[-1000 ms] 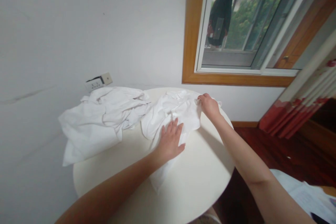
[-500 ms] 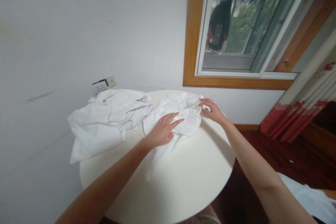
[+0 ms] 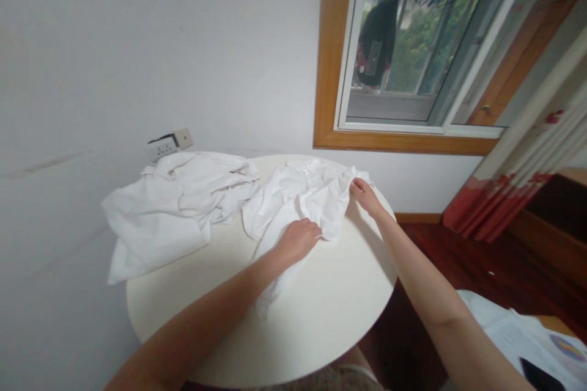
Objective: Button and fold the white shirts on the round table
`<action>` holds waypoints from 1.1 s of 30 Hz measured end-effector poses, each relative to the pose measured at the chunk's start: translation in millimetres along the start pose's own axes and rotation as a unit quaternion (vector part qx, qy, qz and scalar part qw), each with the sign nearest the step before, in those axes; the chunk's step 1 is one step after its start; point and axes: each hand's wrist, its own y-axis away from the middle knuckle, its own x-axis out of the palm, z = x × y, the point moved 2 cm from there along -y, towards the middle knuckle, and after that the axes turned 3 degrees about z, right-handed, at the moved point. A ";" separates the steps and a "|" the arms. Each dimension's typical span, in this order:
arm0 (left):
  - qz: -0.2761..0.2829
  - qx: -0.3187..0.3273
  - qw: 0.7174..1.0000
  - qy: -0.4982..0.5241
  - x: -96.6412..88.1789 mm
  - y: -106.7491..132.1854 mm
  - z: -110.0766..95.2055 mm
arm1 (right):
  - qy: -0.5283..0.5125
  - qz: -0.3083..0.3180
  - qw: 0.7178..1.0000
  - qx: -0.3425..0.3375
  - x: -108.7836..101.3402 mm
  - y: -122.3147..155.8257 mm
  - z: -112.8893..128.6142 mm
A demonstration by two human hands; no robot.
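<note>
I see a white wall (image 3: pixel 160 43) at far left and a wood-framed window (image 3: pixel 413 73) at far right. Near me stands a round white table (image 3: pixel 321 317). A crumpled white garment (image 3: pixel 298 195) lies at its far side. My left hand (image 3: pixel 298 238) grips its near edge; my right hand (image 3: pixel 362 190) pinches its right edge. A cloth heap (image 3: pixel 169 208) lies left.

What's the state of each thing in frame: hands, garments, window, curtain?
left hand: fingers curled, gripping the near hem of the white garment
right hand: pinching the garment's far edge
white garment: crumpled, partly spread on the round table
second white garment: heaped, overhanging the table's edge
window: cannot tell
curtain: drawn aside
</note>
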 end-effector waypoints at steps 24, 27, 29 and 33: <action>0.162 0.212 0.907 0.326 -74.0 48.4 -34.3 | 0.325 0.278 0.898 0.100 -111.5 10.9 58.3; 0.101 0.159 0.945 0.267 -64.9 60.5 -36.2 | 0.309 0.327 0.889 0.085 -110.5 33.5 53.5; 0.052 0.080 0.980 0.173 -56.4 71.4 -31.4 | 0.281 0.334 0.897 0.061 -107.3 48.2 47.5; 0.045 -0.083 0.995 -0.034 -34.3 100.2 -22.8 | 0.261 0.309 0.913 0.057 -89.9 73.1 27.1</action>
